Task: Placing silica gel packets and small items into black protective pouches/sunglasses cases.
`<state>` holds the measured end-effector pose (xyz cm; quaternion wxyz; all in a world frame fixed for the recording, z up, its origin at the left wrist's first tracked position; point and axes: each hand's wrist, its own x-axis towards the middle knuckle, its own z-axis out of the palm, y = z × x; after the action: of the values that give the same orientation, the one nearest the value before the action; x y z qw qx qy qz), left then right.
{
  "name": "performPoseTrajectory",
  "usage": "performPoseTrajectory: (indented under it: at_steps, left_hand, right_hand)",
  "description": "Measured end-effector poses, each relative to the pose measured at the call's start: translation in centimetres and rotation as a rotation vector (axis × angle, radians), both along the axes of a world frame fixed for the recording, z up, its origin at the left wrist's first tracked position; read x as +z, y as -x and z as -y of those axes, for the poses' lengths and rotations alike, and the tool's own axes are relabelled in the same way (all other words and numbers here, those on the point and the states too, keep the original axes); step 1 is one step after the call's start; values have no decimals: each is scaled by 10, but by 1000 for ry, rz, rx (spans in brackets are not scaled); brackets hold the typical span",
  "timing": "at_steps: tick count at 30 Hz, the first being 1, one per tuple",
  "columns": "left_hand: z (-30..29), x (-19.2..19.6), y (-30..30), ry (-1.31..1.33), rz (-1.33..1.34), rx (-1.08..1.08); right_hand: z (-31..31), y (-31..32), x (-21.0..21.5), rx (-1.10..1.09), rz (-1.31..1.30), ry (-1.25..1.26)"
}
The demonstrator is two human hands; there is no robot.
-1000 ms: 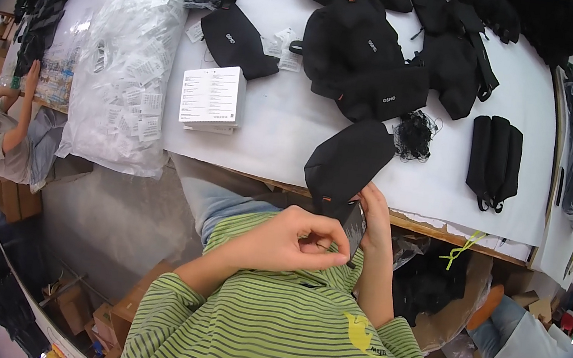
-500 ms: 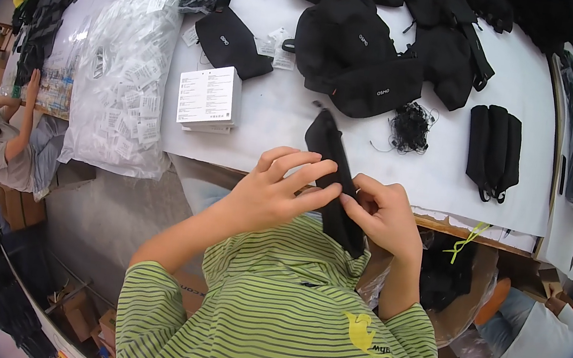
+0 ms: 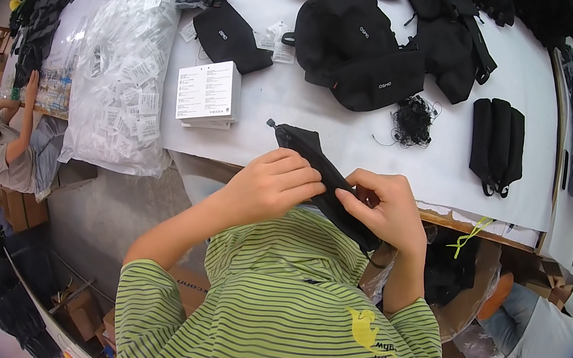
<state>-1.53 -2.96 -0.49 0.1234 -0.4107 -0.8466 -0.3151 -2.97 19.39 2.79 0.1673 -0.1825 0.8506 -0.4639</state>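
Note:
Over the table's front edge I hold a slim black zip pouch, slanting from upper left down to lower right. My left hand is closed over its left side, fingers curled onto the fabric. Thumb and bent fingers of my right hand pinch its right edge near the middle. A small tab sticks out from the pouch's upper end, and a thin strap hangs at its lower end. Past my hands lies a pile of black pouches, with a tangle of black cords beside it.
A stack of white printed cards stands left of my hands, near a large clear bag of labels. One black pouch lies behind the cards. Several narrow pouches lie at right. Another person sits at far left.
The pouch has tilted leftward, its upper end swinging left and down. My left hand has shifted left and curled its fingers; my right hand keeps its pinch.

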Motion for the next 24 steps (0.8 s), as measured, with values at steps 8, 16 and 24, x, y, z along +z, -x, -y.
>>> performPoseTrajectory:
  at_steps: [8,16,24]
  left_hand:
    - [10,6,4,-135,120,261]
    - [9,-10,0,-170,408,365]
    - [7,-11,-5,-327,627,409]
  right_hand:
    - [-21,7,-28,-32,451,700]
    - [-18,-20,-80,-273,451,662]
    - [-2,-18,-79,-653,678,712]
